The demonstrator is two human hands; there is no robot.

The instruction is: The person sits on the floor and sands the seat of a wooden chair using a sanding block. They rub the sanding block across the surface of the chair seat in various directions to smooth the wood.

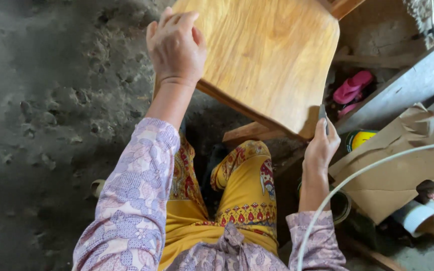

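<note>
Left hand [177, 47]: I see it flat on the glossy yellow-brown wooden panel [272, 55], grip open.
Right hand [321, 145]: pinching a small grey piece [323, 112], possibly sandpaper, at the panel's near corner.

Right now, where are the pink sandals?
In the head view, the pink sandals lie on the floor at the upper right, just past the wooden seat's right edge, above the right hand.

pink sandals [351, 89] above right grip | brown cardboard [398, 165] right of it | white cable [377, 168] across cardboard | rough grey floor [41, 115] left
</note>
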